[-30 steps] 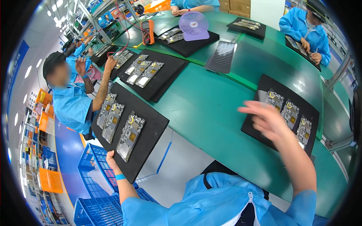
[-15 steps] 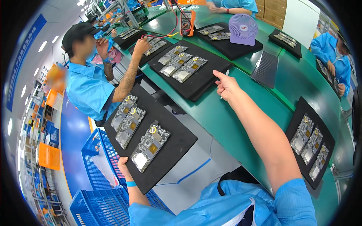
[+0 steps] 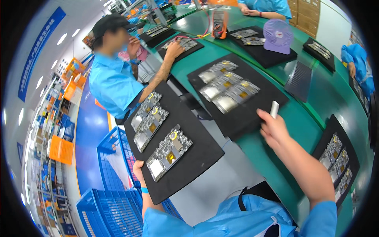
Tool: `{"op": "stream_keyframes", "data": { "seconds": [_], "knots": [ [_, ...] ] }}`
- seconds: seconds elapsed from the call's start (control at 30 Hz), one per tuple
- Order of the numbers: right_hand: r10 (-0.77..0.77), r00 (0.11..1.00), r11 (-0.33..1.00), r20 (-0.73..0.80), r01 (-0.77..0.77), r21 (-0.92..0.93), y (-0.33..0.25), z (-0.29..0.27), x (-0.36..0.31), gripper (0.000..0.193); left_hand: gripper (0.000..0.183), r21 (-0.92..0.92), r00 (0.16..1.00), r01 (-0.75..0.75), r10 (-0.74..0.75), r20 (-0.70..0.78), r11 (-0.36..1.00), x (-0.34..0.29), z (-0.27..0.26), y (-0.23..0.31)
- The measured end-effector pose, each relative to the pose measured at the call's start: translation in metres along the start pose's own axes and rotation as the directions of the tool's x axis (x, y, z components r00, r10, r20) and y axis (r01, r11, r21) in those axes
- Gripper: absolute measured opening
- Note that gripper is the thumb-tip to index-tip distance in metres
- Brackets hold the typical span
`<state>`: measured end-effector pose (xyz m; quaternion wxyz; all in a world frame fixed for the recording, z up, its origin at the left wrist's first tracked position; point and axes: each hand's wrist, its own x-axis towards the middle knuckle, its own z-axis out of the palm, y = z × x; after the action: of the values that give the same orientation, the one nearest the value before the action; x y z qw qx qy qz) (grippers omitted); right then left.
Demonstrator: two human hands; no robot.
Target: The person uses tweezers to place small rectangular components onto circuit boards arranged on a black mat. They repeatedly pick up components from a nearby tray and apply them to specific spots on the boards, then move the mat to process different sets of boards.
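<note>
My left hand point(image 3: 138, 170) grips the near left edge of a black foam board point(image 3: 197, 158), held tilted beside the table. On it lie three circuit boards, the nearest one point(image 3: 169, 153) with a silvery square and a yellow ring. My right hand point(image 3: 274, 128) is closed at the near right edge of a second black foam board point(image 3: 252, 116), its thumb on top and the other fingers partly hidden. A white stick point(image 3: 274, 108), like a pen, pokes up from the same hand. This second board, blurred by motion, carries three circuit boards point(image 3: 231, 91) and juts past the table's edge.
Blue crates point(image 3: 106, 213) stand below on the left. A person in blue point(image 3: 116, 79) works at the far left. On the green table point(image 3: 252, 158) are a purple fan point(image 3: 277, 35), a multimeter point(image 3: 219, 24), a dark ridged panel point(image 3: 299, 82) and another loaded foam board point(image 3: 335, 158) at right.
My right hand and the second foam board have come nearer and to the right. The white stick now points upward. The view has shifted; my left hand still holds its board.
</note>
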<state>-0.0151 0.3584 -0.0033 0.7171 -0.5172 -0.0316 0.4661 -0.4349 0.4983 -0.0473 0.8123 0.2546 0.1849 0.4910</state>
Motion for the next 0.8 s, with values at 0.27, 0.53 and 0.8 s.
{"op": "stream_keyframes", "data": {
  "seconds": [0.27,0.53,0.8],
  "knots": [
    [0.107,0.973,0.984,-0.204,-0.133,-0.116,0.021,-0.088,-0.145,0.03,0.058,-0.009,0.998,0.017,-0.017,0.061,1.0,0.017,0.018,-0.005],
    [0.046,0.963,0.991,-0.265,-0.077,-0.108,0.01,-0.099,-0.183,0.044,0.041,0.196,0.995,0.092,-0.095,0.007,0.976,0.132,0.036,-0.02],
    [-0.046,0.964,0.988,-0.263,0.005,-0.153,0.026,-0.114,-0.195,0.047,0.039,-0.064,0.962,0.256,-0.248,0.112,0.965,0.229,0.142,-0.111]
  ]
}}
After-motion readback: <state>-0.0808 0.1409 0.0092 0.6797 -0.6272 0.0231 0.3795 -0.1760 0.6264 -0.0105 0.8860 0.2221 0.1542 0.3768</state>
